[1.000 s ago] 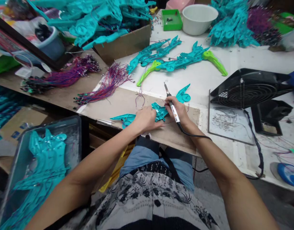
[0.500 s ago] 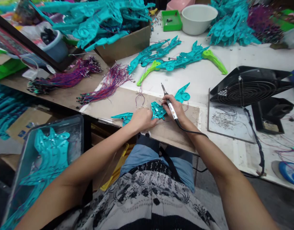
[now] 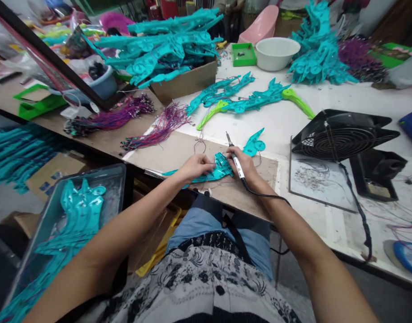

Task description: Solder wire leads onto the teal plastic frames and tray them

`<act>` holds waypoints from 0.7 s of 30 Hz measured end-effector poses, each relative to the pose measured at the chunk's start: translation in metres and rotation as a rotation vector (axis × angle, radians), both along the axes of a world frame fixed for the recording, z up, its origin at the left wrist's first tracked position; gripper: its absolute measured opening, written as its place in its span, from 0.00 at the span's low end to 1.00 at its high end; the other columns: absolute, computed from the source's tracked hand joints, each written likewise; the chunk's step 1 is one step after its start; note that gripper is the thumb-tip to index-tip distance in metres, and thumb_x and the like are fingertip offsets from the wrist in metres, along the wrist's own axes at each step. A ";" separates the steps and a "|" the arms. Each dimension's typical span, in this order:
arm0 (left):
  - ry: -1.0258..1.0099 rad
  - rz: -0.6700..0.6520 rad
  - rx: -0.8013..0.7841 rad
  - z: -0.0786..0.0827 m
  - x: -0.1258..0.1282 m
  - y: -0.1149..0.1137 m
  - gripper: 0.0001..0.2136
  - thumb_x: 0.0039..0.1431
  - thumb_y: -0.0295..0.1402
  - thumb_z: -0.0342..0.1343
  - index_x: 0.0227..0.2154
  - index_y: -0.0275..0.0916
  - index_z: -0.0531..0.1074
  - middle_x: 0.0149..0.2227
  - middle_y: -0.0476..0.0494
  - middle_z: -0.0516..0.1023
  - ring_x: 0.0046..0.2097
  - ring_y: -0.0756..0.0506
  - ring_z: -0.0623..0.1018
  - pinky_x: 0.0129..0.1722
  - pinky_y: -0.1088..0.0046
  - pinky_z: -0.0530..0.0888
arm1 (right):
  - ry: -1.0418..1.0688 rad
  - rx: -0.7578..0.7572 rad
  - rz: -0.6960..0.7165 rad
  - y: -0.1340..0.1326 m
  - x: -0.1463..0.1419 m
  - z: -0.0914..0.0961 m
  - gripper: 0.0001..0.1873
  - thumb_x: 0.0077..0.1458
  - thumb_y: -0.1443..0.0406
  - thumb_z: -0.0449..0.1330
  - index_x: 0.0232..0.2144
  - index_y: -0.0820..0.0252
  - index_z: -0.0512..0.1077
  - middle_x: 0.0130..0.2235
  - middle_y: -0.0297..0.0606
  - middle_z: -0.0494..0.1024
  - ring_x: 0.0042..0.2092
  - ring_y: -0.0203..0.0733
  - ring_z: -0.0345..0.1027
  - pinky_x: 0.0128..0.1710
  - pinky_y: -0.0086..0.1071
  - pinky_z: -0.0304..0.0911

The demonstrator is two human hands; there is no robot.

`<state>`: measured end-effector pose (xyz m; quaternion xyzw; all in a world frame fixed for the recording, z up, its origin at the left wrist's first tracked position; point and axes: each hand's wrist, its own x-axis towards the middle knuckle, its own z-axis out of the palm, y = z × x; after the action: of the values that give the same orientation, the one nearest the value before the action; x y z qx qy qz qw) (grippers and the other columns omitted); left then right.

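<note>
Centre frame, at the near edge of a brown fibreboard work mat (image 3: 236,195), a flat teal moulded-plastic part (image 3: 222,165) lies between two bare hands, its long axis running left to right. The left hand (image 3: 194,166) pinches its left half. The right hand (image 3: 245,165), at its right end, is clenched pen-style around a slim white-handled soldering iron (image 3: 236,158), tip angled away. Beyond lie bundled purple-red wires (image 3: 160,129), upper left, and a black grilled fan (image 3: 343,134), right.

Bare forearms, sleeveless, black-and-white floral patterned top, blue denim shorts
</note>
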<state>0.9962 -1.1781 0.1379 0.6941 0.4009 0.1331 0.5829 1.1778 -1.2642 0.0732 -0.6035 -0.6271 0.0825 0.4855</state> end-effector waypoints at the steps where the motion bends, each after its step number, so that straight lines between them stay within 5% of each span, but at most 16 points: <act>1: -0.101 0.069 -0.129 -0.002 -0.002 0.000 0.10 0.47 0.25 0.62 0.21 0.36 0.64 0.30 0.44 0.79 0.30 0.49 0.75 0.28 0.76 0.68 | -0.041 -0.003 -0.004 0.000 -0.001 -0.001 0.13 0.56 0.69 0.52 0.43 0.56 0.68 0.34 0.34 0.75 0.34 0.40 0.69 0.37 0.31 0.63; 3: -0.255 0.143 -0.297 -0.006 -0.005 0.000 0.11 0.46 0.23 0.63 0.21 0.35 0.63 0.38 0.40 0.80 0.33 0.50 0.77 0.27 0.79 0.67 | -0.120 -0.009 -0.012 0.002 -0.002 -0.004 0.12 0.56 0.69 0.52 0.43 0.56 0.69 0.34 0.36 0.76 0.36 0.42 0.70 0.40 0.34 0.63; 6: -0.351 0.126 -0.360 -0.014 -0.006 -0.001 0.10 0.48 0.25 0.63 0.23 0.35 0.64 0.37 0.39 0.81 0.31 0.52 0.77 0.25 0.81 0.66 | -0.191 -0.033 -0.050 0.003 -0.004 -0.006 0.12 0.57 0.69 0.52 0.43 0.56 0.69 0.35 0.37 0.77 0.38 0.44 0.71 0.43 0.36 0.63; 15: -0.334 0.180 -0.128 -0.029 0.001 -0.008 0.07 0.57 0.27 0.58 0.27 0.36 0.66 0.26 0.48 0.77 0.22 0.55 0.71 0.21 0.82 0.64 | -0.076 -0.007 0.034 -0.005 0.000 -0.005 0.15 0.58 0.68 0.53 0.47 0.55 0.68 0.41 0.37 0.77 0.41 0.42 0.72 0.45 0.36 0.66; 21: -0.314 0.214 -0.127 -0.026 -0.002 -0.010 0.07 0.59 0.26 0.55 0.26 0.36 0.65 0.21 0.51 0.75 0.19 0.55 0.69 0.20 0.82 0.63 | -0.159 0.037 0.014 -0.003 0.006 -0.004 0.13 0.59 0.68 0.53 0.46 0.55 0.70 0.38 0.39 0.77 0.42 0.45 0.69 0.45 0.39 0.65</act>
<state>0.9944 -1.1879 0.1115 0.5799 0.3843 0.2755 0.6634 1.1838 -1.2674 0.0690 -0.5947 -0.6693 0.0263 0.4447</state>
